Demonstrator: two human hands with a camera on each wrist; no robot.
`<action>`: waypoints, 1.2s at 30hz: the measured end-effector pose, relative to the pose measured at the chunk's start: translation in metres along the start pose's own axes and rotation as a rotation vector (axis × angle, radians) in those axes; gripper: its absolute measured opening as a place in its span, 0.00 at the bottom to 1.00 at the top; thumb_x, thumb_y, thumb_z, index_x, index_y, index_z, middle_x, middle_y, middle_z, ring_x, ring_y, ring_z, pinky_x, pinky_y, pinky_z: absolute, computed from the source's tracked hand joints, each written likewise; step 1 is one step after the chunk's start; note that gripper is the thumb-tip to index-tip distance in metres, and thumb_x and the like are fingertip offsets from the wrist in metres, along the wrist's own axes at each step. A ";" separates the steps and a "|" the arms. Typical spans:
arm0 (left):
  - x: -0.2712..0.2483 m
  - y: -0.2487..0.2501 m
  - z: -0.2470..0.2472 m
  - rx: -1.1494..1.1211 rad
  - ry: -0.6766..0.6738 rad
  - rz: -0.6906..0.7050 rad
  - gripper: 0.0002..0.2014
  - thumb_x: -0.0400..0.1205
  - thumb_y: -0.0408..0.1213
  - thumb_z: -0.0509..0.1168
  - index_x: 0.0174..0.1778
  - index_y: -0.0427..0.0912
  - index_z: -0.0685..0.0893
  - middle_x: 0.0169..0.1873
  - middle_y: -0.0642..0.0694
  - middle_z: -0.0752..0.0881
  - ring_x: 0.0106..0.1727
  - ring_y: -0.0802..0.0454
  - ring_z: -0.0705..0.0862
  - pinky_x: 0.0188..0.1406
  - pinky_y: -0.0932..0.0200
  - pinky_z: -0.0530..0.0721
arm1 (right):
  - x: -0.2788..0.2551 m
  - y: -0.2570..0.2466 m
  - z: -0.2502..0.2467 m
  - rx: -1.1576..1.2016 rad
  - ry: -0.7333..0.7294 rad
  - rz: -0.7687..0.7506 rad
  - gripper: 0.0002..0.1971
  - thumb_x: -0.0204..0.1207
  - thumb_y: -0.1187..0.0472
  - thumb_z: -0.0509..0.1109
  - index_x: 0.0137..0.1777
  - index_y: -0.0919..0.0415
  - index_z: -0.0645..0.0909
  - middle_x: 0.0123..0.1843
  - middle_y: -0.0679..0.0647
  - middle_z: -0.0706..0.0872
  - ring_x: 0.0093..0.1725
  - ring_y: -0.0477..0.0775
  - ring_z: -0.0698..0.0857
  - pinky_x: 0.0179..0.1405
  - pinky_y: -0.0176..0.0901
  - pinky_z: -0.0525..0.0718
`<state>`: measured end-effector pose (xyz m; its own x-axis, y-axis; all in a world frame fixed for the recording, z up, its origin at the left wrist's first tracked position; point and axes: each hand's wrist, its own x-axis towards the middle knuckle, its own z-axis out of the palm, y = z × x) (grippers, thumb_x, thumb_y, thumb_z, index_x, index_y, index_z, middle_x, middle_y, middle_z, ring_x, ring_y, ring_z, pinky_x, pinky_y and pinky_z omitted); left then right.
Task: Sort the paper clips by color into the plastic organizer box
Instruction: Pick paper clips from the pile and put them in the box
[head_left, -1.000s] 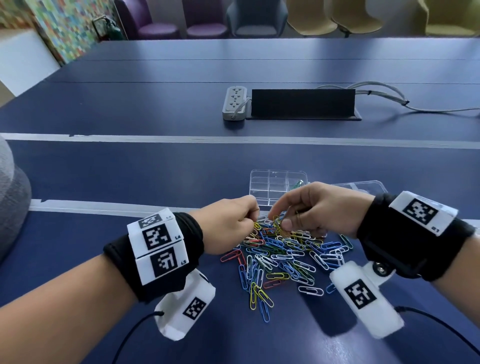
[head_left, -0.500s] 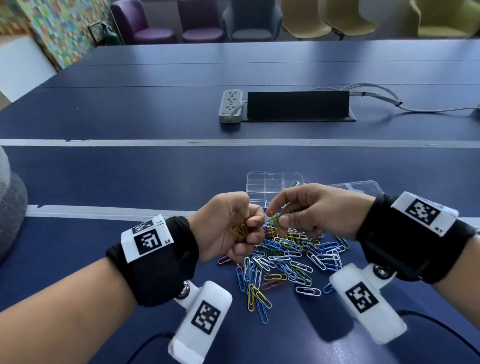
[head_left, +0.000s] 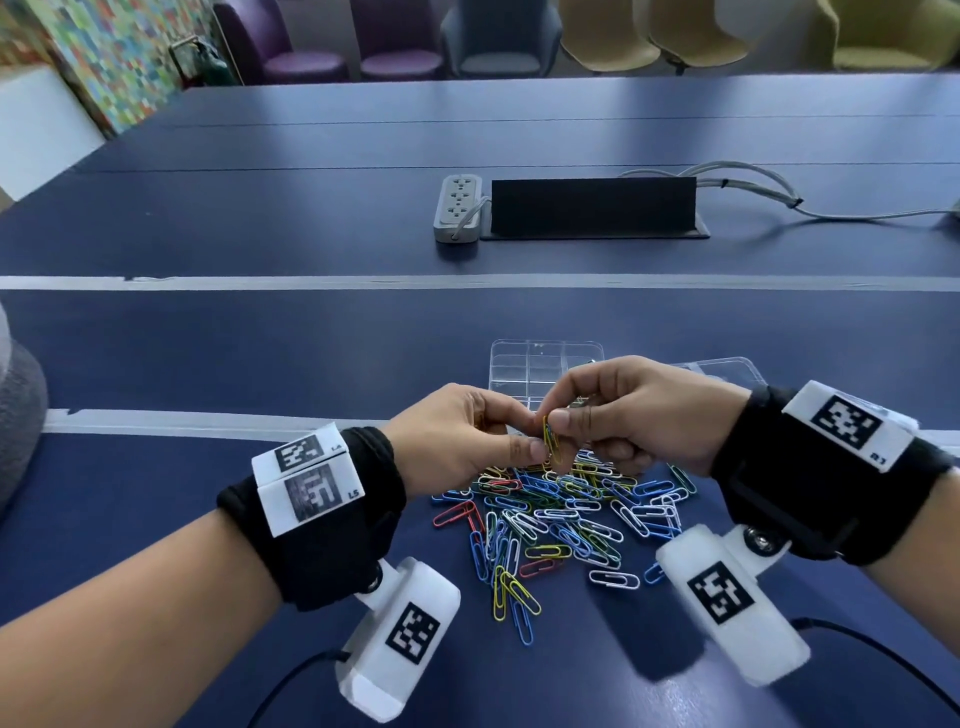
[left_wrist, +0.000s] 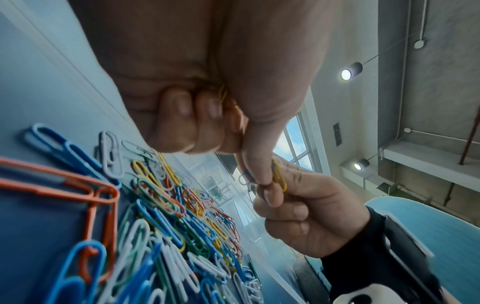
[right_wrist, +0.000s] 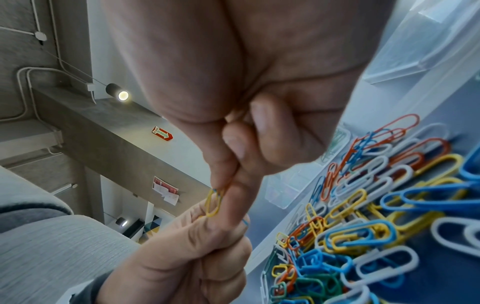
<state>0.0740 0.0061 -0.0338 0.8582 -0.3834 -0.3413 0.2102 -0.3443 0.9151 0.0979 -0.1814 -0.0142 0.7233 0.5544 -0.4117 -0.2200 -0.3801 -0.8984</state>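
- Both hands meet above the pile. Right hand (head_left: 631, 410) pinches a yellow clip (head_left: 550, 446) between thumb and forefinger; left hand (head_left: 467, 436) nips the same clip from the other side.
- A blue clip (right_wrist: 245, 222) seems hooked into the yellow one; only slivers of blue show at the fingertips.
- Left hand's curled fingers also keep further yellow clips (left_wrist: 224, 96) in the palm; number hidden.
- Our judgement: the step is unlinking. We would slide the wires apart along the loop rather than tug, and work over the pile so a dropped clip lands among the others.
- Pile of clips (head_left: 561, 519) lies loose on the worktop (head_left: 208, 364), just under the hands: red, blue, white, green, yellow, too tangled to count by colour; several dozen at least.
- One organizer box (head_left: 524, 366), clear, beyond the hands, its lid (head_left: 727, 366) open to the right. A few greenish clips appear to lie in one compartment; the rest look unfilled.
- Two hands, one box, one pile.
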 end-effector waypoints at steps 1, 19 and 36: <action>0.000 0.001 0.000 -0.012 0.001 -0.006 0.07 0.75 0.35 0.72 0.33 0.50 0.89 0.20 0.50 0.72 0.25 0.51 0.61 0.20 0.63 0.56 | 0.000 0.000 0.000 -0.001 0.004 -0.005 0.04 0.79 0.66 0.66 0.46 0.62 0.82 0.32 0.59 0.87 0.18 0.43 0.65 0.15 0.31 0.64; -0.004 0.004 0.000 -0.073 -0.043 -0.046 0.05 0.78 0.31 0.67 0.38 0.44 0.81 0.15 0.56 0.77 0.16 0.63 0.66 0.14 0.70 0.66 | -0.005 -0.004 0.000 -0.013 0.153 -0.093 0.03 0.78 0.67 0.66 0.44 0.62 0.81 0.29 0.56 0.86 0.17 0.44 0.66 0.15 0.31 0.64; -0.002 0.008 0.002 -0.163 0.135 0.044 0.08 0.79 0.32 0.67 0.34 0.43 0.79 0.15 0.56 0.69 0.16 0.61 0.63 0.14 0.70 0.64 | -0.006 0.000 0.008 -0.064 0.176 -0.171 0.11 0.73 0.52 0.71 0.41 0.60 0.85 0.29 0.52 0.86 0.22 0.51 0.70 0.21 0.38 0.66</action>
<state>0.0728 0.0027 -0.0260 0.9208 -0.2729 -0.2785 0.2348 -0.1821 0.9548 0.0887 -0.1784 -0.0127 0.8506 0.4793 -0.2163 -0.0469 -0.3406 -0.9390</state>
